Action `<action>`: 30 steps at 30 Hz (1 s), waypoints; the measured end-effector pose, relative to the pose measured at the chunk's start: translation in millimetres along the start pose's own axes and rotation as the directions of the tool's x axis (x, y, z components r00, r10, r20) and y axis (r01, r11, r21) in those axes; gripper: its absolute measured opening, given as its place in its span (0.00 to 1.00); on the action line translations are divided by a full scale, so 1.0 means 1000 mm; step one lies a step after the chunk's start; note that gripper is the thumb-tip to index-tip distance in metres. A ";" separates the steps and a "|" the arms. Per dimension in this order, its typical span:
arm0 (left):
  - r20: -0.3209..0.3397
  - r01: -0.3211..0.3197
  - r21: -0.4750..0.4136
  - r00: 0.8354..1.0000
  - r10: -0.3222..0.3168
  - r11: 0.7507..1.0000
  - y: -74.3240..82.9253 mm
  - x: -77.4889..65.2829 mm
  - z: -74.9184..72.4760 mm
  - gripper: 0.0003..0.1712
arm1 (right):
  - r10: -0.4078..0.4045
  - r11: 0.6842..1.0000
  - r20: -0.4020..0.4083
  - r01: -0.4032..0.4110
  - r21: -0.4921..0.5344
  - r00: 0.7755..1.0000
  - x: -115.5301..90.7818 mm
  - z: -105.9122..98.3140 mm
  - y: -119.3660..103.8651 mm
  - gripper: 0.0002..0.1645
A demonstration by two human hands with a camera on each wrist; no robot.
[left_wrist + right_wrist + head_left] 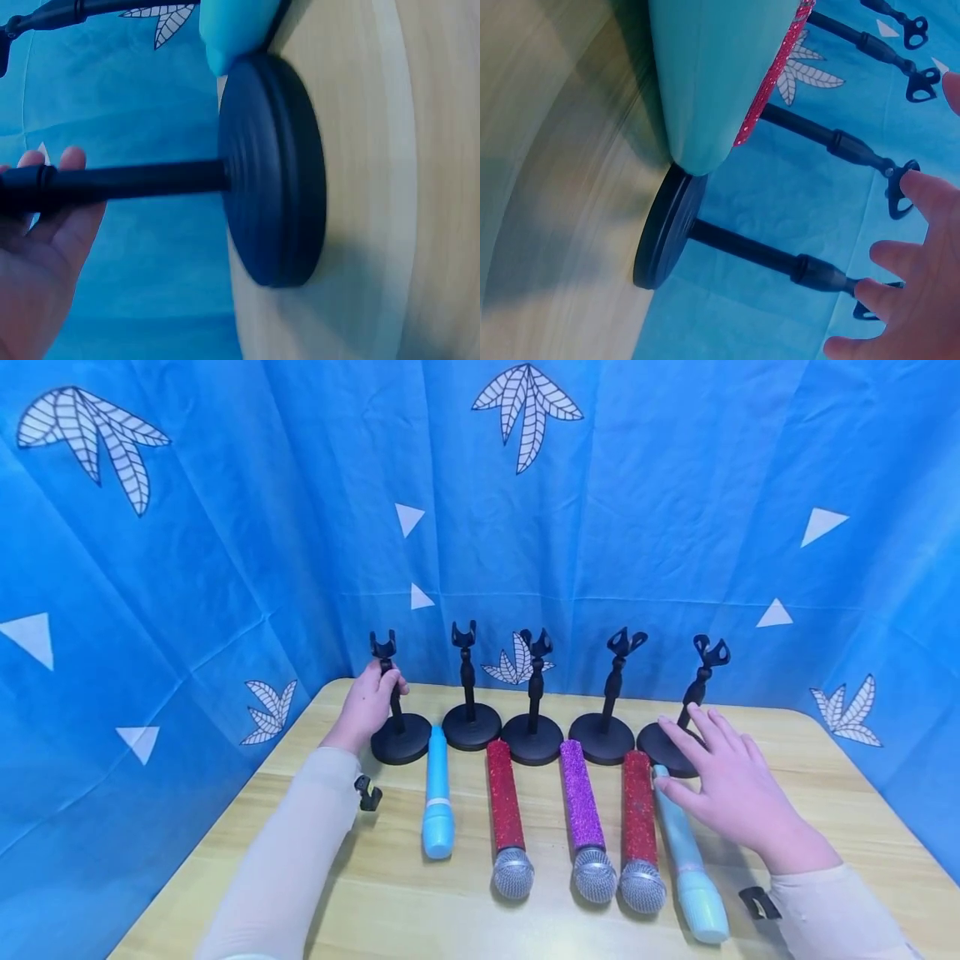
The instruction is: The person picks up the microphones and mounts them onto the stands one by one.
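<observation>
My left hand [369,702] grips the upper pole of the leftmost black microphone stand [401,739], just under its clip. In the left wrist view, fingertips show past the pole and the round base [274,172] is near the tabletop. My right hand [727,777] has its fingers spread, holding nothing, in front of the rightmost microphone stand [660,752]. Below its thumb lies a pale teal microphone [686,852], pointing towards the stands. A bright blue microphone [438,802] lies to the right of my left hand.
Between those stands are the second stand [471,727], the middle stand [531,745] and the fourth stand [602,745]. A red glittery microphone [505,802], a purple one [583,802] and another red one [640,810] lie on the wooden table [420,918]. Blue curtain [660,468] hangs behind.
</observation>
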State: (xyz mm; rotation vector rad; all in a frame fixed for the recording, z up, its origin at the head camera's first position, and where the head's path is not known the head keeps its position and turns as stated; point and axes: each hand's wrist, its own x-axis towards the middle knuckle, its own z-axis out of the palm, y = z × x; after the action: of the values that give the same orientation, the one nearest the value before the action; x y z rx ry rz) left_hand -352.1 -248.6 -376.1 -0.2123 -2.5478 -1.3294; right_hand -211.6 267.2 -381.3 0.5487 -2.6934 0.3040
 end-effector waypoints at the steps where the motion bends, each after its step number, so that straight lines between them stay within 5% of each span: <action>1: 0.017 0.001 0.014 1.000 -0.002 1.000 0.002 0.000 -0.002 0.19 | -0.004 1.000 0.001 0.004 -0.002 1.000 0.000 -0.001 -0.002 0.50; 6: 0.098 0.035 0.020 0.995 -0.036 0.999 0.008 -0.005 -0.008 0.17 | -0.026 1.000 0.033 0.027 -0.009 0.999 0.006 -0.005 -0.017 0.50; 14: 0.185 0.003 0.024 0.983 -0.007 1.000 0.013 -0.016 -0.013 0.18 | -0.086 0.996 0.069 0.087 -0.014 0.994 0.018 -0.010 -0.044 0.50; 30: 0.321 -0.162 -0.035 0.933 0.164 0.986 0.032 -0.046 0.000 0.17 | -0.152 0.988 0.145 0.151 0.014 0.978 0.023 -0.007 -0.066 0.50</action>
State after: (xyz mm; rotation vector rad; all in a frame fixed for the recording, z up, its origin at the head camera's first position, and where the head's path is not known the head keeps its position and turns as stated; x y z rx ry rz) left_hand -300.4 -231.0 -364.0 -0.6805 -2.7121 -1.3338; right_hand -201.7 202.5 -357.1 0.8011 -2.7696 0.2343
